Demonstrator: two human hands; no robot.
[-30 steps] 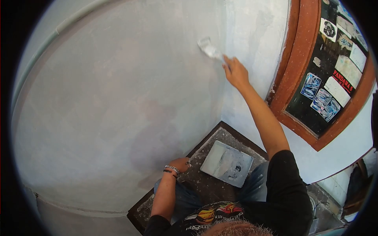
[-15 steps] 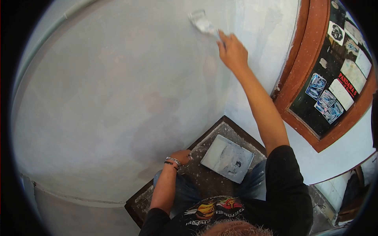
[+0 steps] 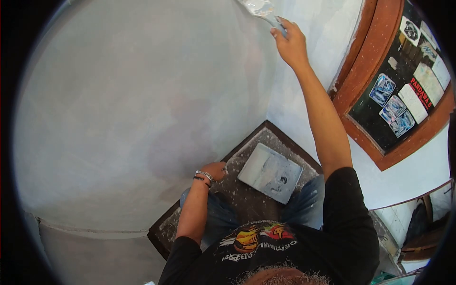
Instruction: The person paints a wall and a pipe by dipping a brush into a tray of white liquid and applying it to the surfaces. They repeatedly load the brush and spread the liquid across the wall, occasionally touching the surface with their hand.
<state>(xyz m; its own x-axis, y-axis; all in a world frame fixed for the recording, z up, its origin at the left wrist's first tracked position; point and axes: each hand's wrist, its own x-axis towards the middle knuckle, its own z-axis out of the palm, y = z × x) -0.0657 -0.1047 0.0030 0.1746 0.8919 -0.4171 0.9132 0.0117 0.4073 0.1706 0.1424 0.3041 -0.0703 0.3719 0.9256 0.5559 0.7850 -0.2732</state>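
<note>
My right hand (image 3: 290, 43) is wrapped round the handle of a paint brush (image 3: 259, 7), high up near the wall corner. The brush is coated in whitish paint, and its tip is cut off by the top edge of the view. Low at the left, my left hand (image 3: 215, 171) rests by the edge of the dark speckled platform (image 3: 237, 201), its fingers curled; what they hold, if anything, is hidden. A shallow paint tray (image 3: 270, 173) with white and grey paint lies on the platform between my knees.
The grey-white wall (image 3: 142, 85) fills the left and centre. On the right, a wooden frame (image 3: 363, 90) surrounds a dark panel with stickers (image 3: 394, 115). A ledge (image 3: 95, 232) runs along the wall's lower left.
My right hand and the brush have moved up and slightly right. The view has shifted, so the platform, tray and left hand appear higher.
</note>
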